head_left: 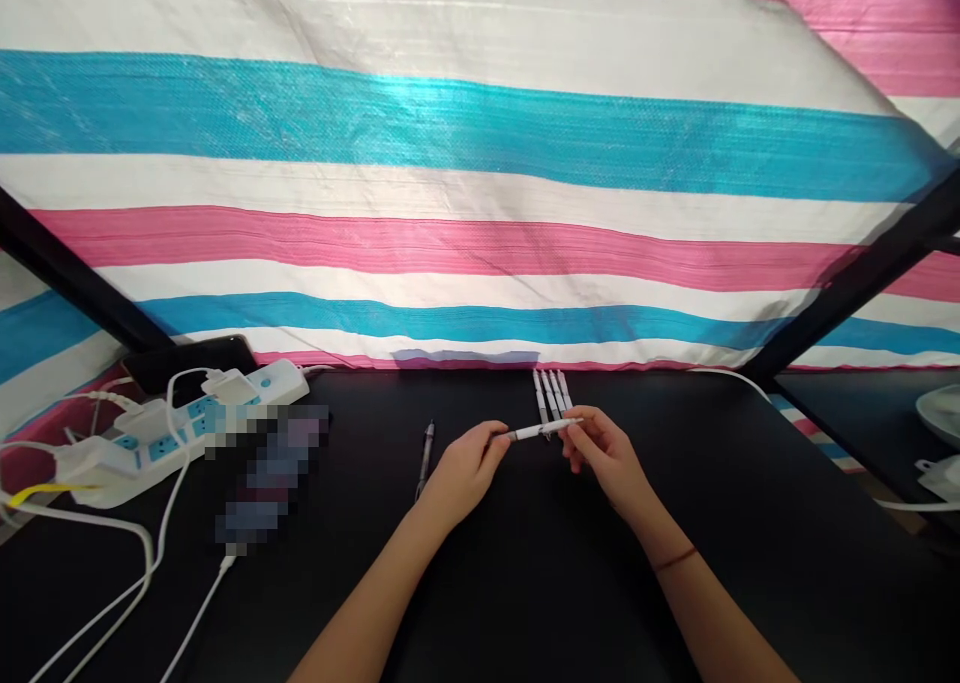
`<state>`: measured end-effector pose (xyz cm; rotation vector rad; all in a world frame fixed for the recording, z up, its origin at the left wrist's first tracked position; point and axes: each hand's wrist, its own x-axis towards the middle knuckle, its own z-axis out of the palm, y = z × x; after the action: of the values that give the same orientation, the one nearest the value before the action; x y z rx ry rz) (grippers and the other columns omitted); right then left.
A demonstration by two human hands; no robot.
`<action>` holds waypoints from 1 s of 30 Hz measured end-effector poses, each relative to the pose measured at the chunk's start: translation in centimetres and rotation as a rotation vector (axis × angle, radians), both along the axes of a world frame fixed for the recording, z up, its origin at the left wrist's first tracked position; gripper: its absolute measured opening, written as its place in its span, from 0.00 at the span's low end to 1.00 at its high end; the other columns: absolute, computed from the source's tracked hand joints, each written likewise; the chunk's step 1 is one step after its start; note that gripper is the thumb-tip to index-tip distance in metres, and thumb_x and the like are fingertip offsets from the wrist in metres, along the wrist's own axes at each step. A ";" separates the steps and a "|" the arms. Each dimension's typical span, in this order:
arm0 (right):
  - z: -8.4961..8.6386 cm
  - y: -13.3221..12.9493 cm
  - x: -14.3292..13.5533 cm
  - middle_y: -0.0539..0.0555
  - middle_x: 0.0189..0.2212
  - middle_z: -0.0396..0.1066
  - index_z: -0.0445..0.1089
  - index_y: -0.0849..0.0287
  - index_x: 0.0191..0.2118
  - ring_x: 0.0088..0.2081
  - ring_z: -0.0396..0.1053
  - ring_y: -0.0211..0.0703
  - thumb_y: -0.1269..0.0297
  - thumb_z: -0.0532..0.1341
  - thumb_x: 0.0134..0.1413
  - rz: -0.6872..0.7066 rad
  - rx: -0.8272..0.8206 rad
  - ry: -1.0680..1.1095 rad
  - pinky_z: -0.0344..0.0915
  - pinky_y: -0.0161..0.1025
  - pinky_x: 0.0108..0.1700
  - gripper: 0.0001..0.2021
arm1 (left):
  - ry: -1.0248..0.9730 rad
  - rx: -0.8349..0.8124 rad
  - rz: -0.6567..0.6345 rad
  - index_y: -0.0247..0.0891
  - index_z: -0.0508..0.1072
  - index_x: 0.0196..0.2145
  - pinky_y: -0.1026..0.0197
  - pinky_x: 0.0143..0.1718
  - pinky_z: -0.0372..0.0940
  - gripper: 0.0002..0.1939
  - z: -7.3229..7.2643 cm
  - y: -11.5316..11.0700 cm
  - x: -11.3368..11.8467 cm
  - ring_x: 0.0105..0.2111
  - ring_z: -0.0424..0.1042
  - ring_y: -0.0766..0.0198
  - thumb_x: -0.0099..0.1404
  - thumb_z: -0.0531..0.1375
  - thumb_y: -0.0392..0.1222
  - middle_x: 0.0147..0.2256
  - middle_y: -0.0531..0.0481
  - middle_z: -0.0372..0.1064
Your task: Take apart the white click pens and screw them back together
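Observation:
A white pen (538, 430) lies level between my two hands, above the black table. The fingers of my left hand (472, 460) pinch its darker left end. My right hand (600, 451) grips the right end between thumb and fingers. Just behind the pen, several white pens (551, 393) lie side by side on the table, their near ends partly hidden by my right hand and the held pen. A dark, partly clear pen (427, 453) rests to the left of my left hand, its lower end close to my wrist.
A white power strip (281, 378) with plugs and cables runs along the left. Beside it lies a blurred-out device (274, 473) on a white cable (196, 618). A black phone (191, 363) leans behind the strip. Striped sheeting (465, 193) closes off the back of the black table (720, 473).

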<state>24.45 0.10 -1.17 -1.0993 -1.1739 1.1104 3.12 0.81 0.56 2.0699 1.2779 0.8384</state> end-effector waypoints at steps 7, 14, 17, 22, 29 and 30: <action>-0.1 0.5 0.6 0.51 0.21 0.67 0.66 0.60 0.33 0.19 0.61 0.35 0.45 0.59 0.50 -0.108 -0.107 -0.033 0.55 0.30 0.15 0.19 | -0.153 -0.043 0.122 0.40 0.71 0.44 0.62 0.37 0.65 0.14 -0.7 0.4 -0.5 0.33 0.72 0.63 0.67 0.50 0.45 0.34 0.50 0.73; -0.4 0.6 1.0 0.47 0.17 0.61 0.64 0.59 0.24 0.16 0.55 0.31 0.46 0.60 0.51 -0.095 -0.069 -0.088 0.51 0.29 0.16 0.20 | -0.230 -0.071 0.122 0.39 0.72 0.44 0.64 0.33 0.65 0.13 -0.6 0.3 -0.4 0.29 0.71 0.65 0.66 0.52 0.43 0.31 0.52 0.73; -0.1 0.5 0.9 0.46 0.16 0.60 0.63 0.59 0.23 0.15 0.54 0.30 0.46 0.58 0.53 -0.103 -0.081 -0.086 0.49 0.30 0.15 0.20 | -0.240 -0.080 0.129 0.39 0.72 0.44 0.64 0.33 0.66 0.13 -0.6 0.3 -0.3 0.29 0.71 0.66 0.66 0.52 0.43 0.32 0.52 0.73; 0.5 0.3 0.9 0.46 0.17 0.60 0.64 0.59 0.24 0.16 0.54 0.30 0.49 0.60 0.53 -0.080 -0.066 -0.045 0.49 0.29 0.16 0.18 | -0.245 -0.101 0.116 0.39 0.72 0.44 0.64 0.33 0.65 0.14 -0.7 0.4 -0.3 0.29 0.71 0.66 0.66 0.52 0.44 0.32 0.52 0.72; 0.1 0.5 1.1 0.46 0.17 0.59 0.62 0.59 0.24 0.16 0.53 0.30 0.47 0.58 0.53 -0.106 -0.120 -0.052 0.47 0.30 0.15 0.19 | -0.242 -0.087 0.113 0.40 0.72 0.43 0.64 0.32 0.65 0.13 -0.6 0.4 -0.3 0.28 0.70 0.66 0.66 0.52 0.44 0.31 0.52 0.72; 0.0 0.6 1.2 0.45 0.17 0.58 0.61 0.59 0.23 0.15 0.53 0.30 0.47 0.58 0.53 -0.103 -0.116 -0.058 0.46 0.30 0.15 0.20 | -0.238 -0.085 0.113 0.40 0.72 0.43 0.64 0.32 0.65 0.13 -0.6 0.4 -0.3 0.28 0.70 0.66 0.66 0.52 0.44 0.31 0.52 0.72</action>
<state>25.64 0.66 -1.20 -1.2746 -1.0960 1.0841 2.77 1.22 -0.04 1.7849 1.2838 1.0281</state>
